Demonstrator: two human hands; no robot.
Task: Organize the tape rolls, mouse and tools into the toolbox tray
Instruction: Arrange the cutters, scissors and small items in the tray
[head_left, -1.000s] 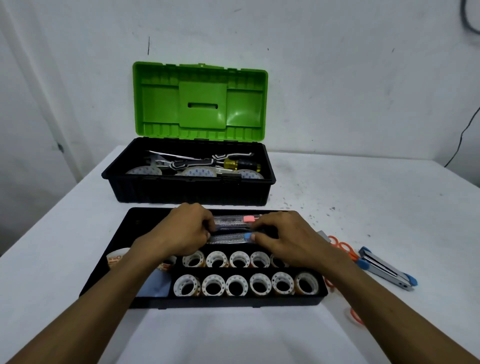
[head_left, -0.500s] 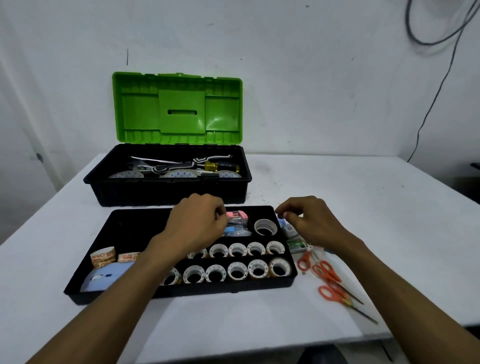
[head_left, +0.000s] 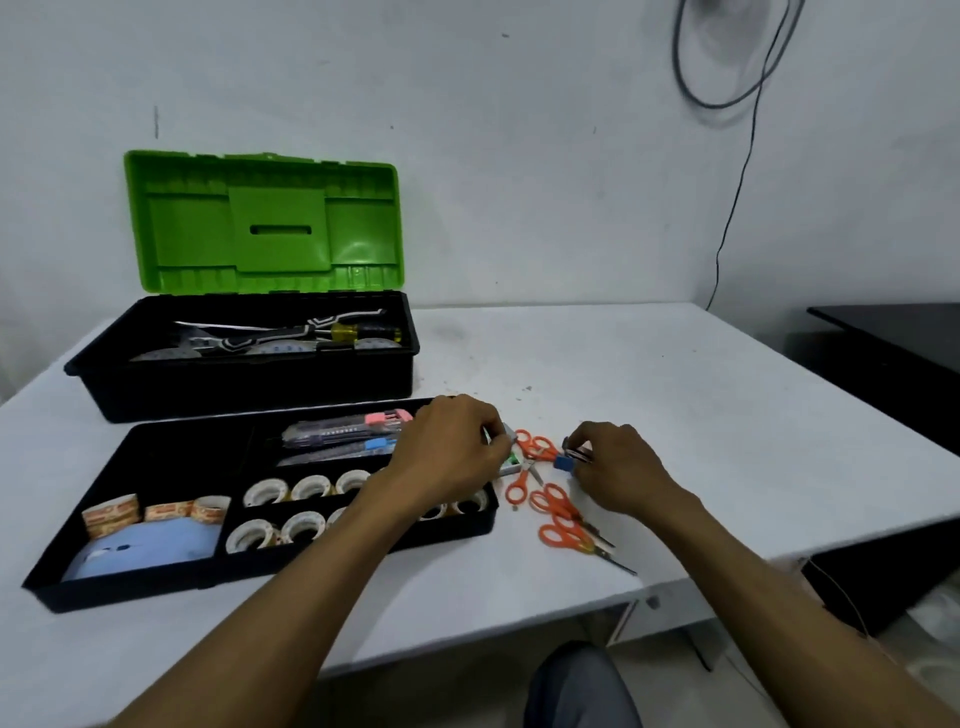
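Tray (head_left: 130, 587) with tape rolls (head_left: 310, 488), mouse (head_left: 140, 551), cutters (head_left: 337, 431); left hand (head_left: 447, 452) around green-grey tool (head_left: 511, 461), right hand (head_left: 618, 467) around blue-capped tool (head_left: 563, 461).

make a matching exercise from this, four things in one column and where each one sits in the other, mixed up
1 pale blue computer mouse
2 orange-handled scissors
3 yellow-handled screwdriver
4 pink-capped utility knife

a in the open black toolbox
b on the white table, right of the black plastic tray
c tray, front left compartment
d tray, back compartment

Pairs: 1-c, 2-b, 3-a, 4-d
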